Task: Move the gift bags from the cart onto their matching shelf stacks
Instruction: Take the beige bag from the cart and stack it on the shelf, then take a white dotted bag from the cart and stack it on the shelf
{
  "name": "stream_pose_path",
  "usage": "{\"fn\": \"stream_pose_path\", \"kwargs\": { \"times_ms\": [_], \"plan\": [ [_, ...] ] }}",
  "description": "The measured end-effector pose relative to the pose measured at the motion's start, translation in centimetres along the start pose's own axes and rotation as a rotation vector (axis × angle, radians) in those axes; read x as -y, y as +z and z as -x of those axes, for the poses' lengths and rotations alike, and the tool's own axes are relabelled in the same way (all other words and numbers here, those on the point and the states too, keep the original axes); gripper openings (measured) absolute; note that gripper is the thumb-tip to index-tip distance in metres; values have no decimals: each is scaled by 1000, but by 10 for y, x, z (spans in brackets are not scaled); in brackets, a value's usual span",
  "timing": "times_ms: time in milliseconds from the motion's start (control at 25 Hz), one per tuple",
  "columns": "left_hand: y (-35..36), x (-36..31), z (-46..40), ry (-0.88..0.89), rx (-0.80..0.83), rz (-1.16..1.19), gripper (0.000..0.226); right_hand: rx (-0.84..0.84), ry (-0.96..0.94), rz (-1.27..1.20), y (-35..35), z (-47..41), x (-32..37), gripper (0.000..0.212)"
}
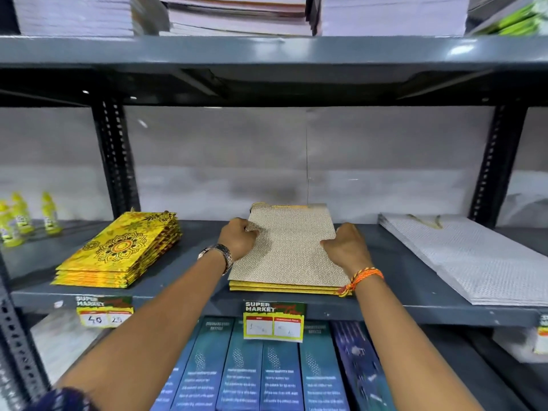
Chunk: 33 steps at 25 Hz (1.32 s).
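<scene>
A beige patterned gift bag (290,250) lies flat on top of a small stack of gold-edged bags in the middle of the grey shelf (189,295). My left hand (238,240) grips its left edge and my right hand (345,247) grips its right edge. To the left sits a stack of yellow mandala gift bags (118,250). At the right lies a stack of white textured gift bags (468,256). The cart is out of view.
Yellow bottles (17,223) stand at the far left of the shelf. Blue boxes (261,369) fill the shelf below, under price tags (274,321). Paper stacks (237,13) sit on the shelf above. Black slotted uprights (115,161) frame the bay.
</scene>
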State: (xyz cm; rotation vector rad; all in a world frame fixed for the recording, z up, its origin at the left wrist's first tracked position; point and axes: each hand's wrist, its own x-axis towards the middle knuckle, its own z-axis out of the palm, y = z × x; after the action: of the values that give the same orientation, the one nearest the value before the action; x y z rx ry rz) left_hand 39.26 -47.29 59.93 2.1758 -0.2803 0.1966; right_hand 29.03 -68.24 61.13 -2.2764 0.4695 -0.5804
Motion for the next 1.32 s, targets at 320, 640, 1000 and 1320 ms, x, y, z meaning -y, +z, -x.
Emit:
{"fn": "stream_pose_path", "kwargs": {
  "times_ms": [320,640,1000,1320],
  "plan": [
    [-22,-10,16,4,-91,58,17,-13,-111,140,-11,17,26,25],
    [-119,68,144,247,-571,337,43,-111,-598,61,65,111,118,60],
    [-203,293,353,-305,-1080,201,30,314,-989,25,260,282,167,60],
    [-166,452,496,-973,-1311,293,33,808,-1218,230,451,411,118,58]
  ]
}}
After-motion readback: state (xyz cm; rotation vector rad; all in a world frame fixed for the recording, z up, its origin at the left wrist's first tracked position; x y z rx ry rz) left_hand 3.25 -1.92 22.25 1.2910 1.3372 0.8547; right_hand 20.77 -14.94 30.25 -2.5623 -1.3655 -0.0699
